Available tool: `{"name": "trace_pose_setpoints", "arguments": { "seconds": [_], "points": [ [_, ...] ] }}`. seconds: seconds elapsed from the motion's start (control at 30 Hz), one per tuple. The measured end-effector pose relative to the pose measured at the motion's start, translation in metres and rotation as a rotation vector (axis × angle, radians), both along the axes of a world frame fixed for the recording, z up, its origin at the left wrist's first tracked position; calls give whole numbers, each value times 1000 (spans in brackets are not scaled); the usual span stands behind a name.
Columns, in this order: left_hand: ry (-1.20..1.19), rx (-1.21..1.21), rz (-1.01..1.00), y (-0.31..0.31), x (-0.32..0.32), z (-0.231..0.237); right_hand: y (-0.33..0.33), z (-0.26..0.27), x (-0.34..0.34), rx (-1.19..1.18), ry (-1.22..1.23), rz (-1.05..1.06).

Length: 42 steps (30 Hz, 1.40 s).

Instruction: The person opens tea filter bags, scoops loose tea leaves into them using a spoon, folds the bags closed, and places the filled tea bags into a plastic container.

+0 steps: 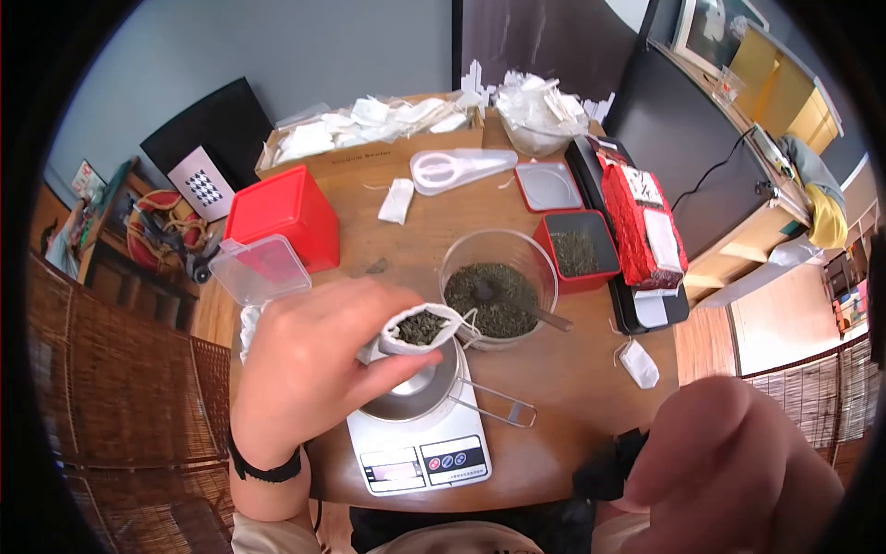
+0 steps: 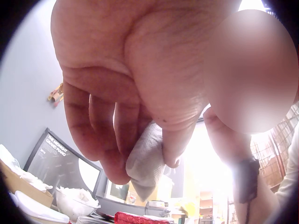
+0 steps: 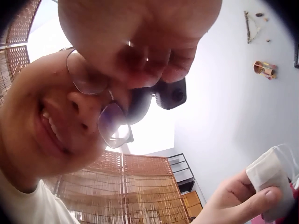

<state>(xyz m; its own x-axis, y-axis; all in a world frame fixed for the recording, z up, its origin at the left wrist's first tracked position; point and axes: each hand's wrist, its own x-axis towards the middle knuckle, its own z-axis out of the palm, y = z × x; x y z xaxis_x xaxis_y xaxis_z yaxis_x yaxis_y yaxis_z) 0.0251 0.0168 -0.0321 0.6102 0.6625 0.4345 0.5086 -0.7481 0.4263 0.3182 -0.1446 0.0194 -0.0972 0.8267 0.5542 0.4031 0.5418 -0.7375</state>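
Note:
Thumb and fingers of my left hand (image 1: 314, 360) pinch a small white drawstring tea bag (image 2: 147, 158). Its mouth gapes, and dark tea leaves (image 1: 418, 326) show inside. Below it, a metal cup with a wire handle (image 1: 498, 406) sits on a white kitchen scale (image 1: 397, 443), partly hidden by the hand. Just beyond is a clear bowl (image 1: 551, 277) of tea leaves with a dark spoon (image 1: 544, 317) in it. Close to the head camera, my right hand (image 1: 729, 452) is raised; the right wrist view shows its fingers curled, with nothing visible in them.
A red tin (image 1: 554, 242) of leaves and a red foil pack (image 1: 637, 240) stand at the right, near a tied tea bag (image 1: 640, 363). A red box (image 1: 281, 222) is at the left. Farther back are a carton (image 1: 369, 157) of white bags, scissors (image 1: 443, 171) and a bag-filled bowl (image 1: 540, 138).

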Motion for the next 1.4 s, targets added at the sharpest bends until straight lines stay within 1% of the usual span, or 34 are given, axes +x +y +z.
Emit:
{"name": "trace_pose_setpoints", "arguments": {
  "seconds": [0.03, 0.07, 0.13, 0.23, 0.27, 0.33, 0.37, 0.43, 0.47, 0.53, 0.57, 0.63, 0.67, 0.73, 0.8, 1.0, 1.07, 1.1, 1.4],
  "points": [
    [-8, 15, -13, 2, -1, -1, 38, 11, -42, 19, 5, -11],
    [-12, 35, 0, 3, -1, -1, 43, 13, -54, 40, 12, -19],
    [-21, 42, -23, 3, 0, 2, 56, 15, -56, 85, 16, -11],
    [-11, 62, -10, 3, -2, 6, 107, -9, -53, 544, -153, 102],
    [-12, 49, -23, 3, -3, 6, 112, -13, -55, 565, -157, 112],
    [-46, 113, -26, 6, -5, 3, 113, -21, -57, 339, -49, -41],
    [-45, 84, -31, 5, -5, 3, 116, -22, -57, 354, -54, -36],
    [-26, 23, -32, 3, -5, 6, 119, -24, -57, 287, -202, -17],
    [-31, 32, -30, 2, -5, 7, 121, -23, -60, 297, -207, -15],
    [-61, -67, -60, 0, -6, 8, 124, -23, -66, 254, -260, 116],
    [-64, -59, -57, 0, -7, 6, 124, -26, -67, 212, -263, 164],
    [-68, -158, -76, 1, -8, 2, 125, -29, -69, 198, -291, 159],
    [-71, -148, -74, 1, -8, 2, 126, -29, -69, 179, -316, 152],
    [-49, -194, -80, 0, -7, 2, 128, -30, -69, 209, -348, 156],
    [-68, -170, -96, 0, -6, 1, 128, -31, -68, 247, -408, 166],
    [-132, -179, -116, -3, -7, 9, 127, -32, -69, 230, -446, 165],
    [-206, -252, -112, -4, -7, 10, 128, -32, -70, 242, -449, 163],
    [-206, -259, -111, -4, -7, 9, 129, -33, -71, 250, -450, 161],
    [-211, -148, -99, 2, -10, 8, 132, -36, -76, 251, -422, 133]
  ]
}}
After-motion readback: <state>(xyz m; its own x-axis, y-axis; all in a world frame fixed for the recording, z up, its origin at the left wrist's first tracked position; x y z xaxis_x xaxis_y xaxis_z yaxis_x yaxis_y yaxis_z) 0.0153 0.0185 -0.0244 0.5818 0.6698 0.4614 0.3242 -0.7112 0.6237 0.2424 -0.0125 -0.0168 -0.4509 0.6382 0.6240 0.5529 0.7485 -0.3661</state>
